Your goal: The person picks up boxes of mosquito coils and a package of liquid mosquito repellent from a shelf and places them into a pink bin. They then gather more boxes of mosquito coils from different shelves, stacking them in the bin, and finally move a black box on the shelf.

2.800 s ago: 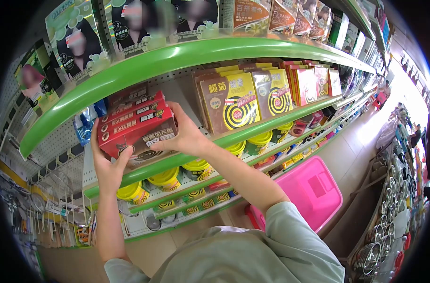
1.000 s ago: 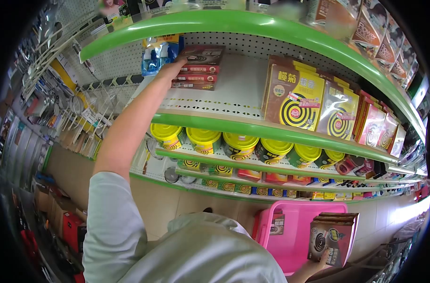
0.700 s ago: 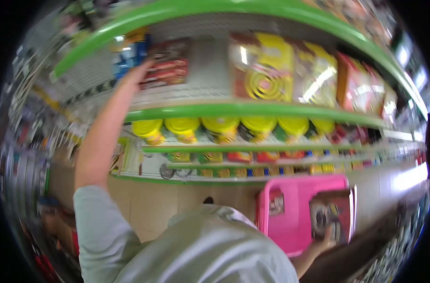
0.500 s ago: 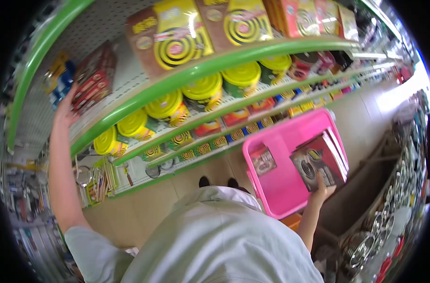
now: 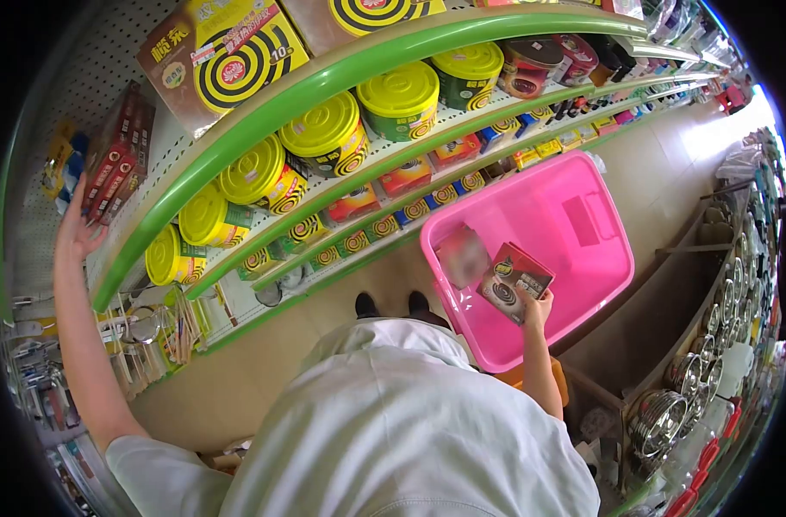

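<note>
My right hand [image 5: 538, 308] holds a dark box with a coil picture and red edges [image 5: 512, 280] over the pink basket [image 5: 587, 276]. A blurred small box or packet [image 5: 464, 257] lies at the basket's left end. Up on the shelf at the left, my left hand [image 5: 78, 231] touches the near end of a stack of dark red boxes [image 5: 121, 159], its fingers spread along their side. Blue and yellow packets [image 5: 64, 164] stand just left of that stack.
Large yellow and brown coil boxes [image 5: 225, 65] stand on the green-edged shelf [image 5: 264, 116]. Yellow-lidded tubs [image 5: 324, 129] line the shelf below, with small coil boxes lower down. Metal utensils [image 5: 660, 422] hang or lie at the right. An orange object [image 5: 561, 383] is beneath the basket.
My right hand has moved left over the basket with a box. The dark red stack and my left hand appear further left. The view has shifted, bringing the tubs closer.
</note>
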`<state>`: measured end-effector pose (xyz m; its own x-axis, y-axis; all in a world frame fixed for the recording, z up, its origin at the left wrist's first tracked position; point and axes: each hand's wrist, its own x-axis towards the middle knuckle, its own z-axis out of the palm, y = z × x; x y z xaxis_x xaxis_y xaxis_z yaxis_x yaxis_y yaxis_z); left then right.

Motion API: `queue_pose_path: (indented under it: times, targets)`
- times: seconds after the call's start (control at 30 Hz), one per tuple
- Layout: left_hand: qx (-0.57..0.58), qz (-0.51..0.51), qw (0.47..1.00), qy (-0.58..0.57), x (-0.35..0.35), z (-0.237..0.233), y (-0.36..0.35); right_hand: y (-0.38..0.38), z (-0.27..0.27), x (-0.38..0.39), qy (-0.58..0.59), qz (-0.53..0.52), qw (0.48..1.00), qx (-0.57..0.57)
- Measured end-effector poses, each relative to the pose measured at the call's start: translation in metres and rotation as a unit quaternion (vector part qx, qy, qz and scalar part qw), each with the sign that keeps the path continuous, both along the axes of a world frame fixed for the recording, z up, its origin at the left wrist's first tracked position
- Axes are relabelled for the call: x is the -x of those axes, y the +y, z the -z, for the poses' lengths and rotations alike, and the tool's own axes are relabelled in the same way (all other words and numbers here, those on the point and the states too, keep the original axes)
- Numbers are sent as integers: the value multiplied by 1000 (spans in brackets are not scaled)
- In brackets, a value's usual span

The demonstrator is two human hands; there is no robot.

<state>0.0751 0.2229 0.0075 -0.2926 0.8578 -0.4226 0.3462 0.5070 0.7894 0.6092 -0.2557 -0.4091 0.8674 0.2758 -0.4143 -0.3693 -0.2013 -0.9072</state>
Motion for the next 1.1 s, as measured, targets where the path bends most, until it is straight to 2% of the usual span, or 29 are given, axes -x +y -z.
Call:
queue_pose_path:
  times: [0.07,0.13,0.2,0.27,0.3,0.33,0.4,0.43,0.47,0.53,0.57,0.6,0.63,0.7,0.73,0.77,0.8,0.83,0.87,0.9,0.93,1.0,1.03,1.1]
  targets:
    - [5,-7,1000,-10,-2,-1,-1,8,14,0,9,9,1000,-1]
    - [6,-9,1000,-16,-9,-3,-7,12,23,-2,-20,-25,996,80]
    - [-9,1,1000,-8,-13,-1,-9,9,21,-7,-13,-48,994,96]
    - [-24,10,1000,-2,-12,-1,-9,5,11,-17,-118,-224,951,176]
    - [-23,13,999,-29,-6,-1,-6,-5,40,-28,-157,-277,937,144]
    - [-16,16,998,-55,-1,2,-3,-7,37,-29,-152,-279,936,150]
    - [-2,11,998,-55,10,4,6,-4,30,-38,-216,-445,826,271]
    - [1,2,998,-58,10,2,5,-2,35,-40,-161,-485,817,268]
    - [-5,-5,998,-57,9,2,3,0,38,-40,-165,-490,815,261]
    - [-11,14,998,-54,3,4,-2,4,37,-32,-177,-552,749,323]
    - [0,34,997,-66,4,8,-2,-4,53,-34,-177,-544,768,289]
    - [4,48,996,-77,4,7,-5,-12,73,-34,-159,-520,818,188]
    - [11,142,987,-80,-28,-1,-27,-17,90,-38,-101,-523,822,203]
    - [-15,57,998,-14,-23,3,-28,-26,136,-38,-73,-501,860,65]
    - [-28,60,997,-29,-29,3,-33,-14,94,-28,68,-439,890,103]
    - [-51,22,998,1,-29,6,-32,-23,141,-36,63,-434,897,57]
    - [-59,36,997,15,-42,0,-41,-25,147,-41,3,-477,867,148]
    - [-49,7,999,10,-41,1,-36,-42,207,-51,38,-431,901,37]
    - [-53,-6,999,10,-43,0,-37,-32,176,-51,144,-438,886,55]
    - [-59,-12,998,11,-45,0,-37,-38,207,-59,96,-467,879,27]
    - [-61,-14,998,12,-45,1,-37,-32,194,-58,96,-473,876,24]
    - [-56,-18,998,9,-44,0,-36,-27,161,-62,191,-457,859,131]
    - [-49,-18,999,5,-44,0,-35,-24,159,-65,190,-457,859,131]
    - [-49,-16,999,-1,-44,1,-35,-16,156,-70,190,-494,825,199]
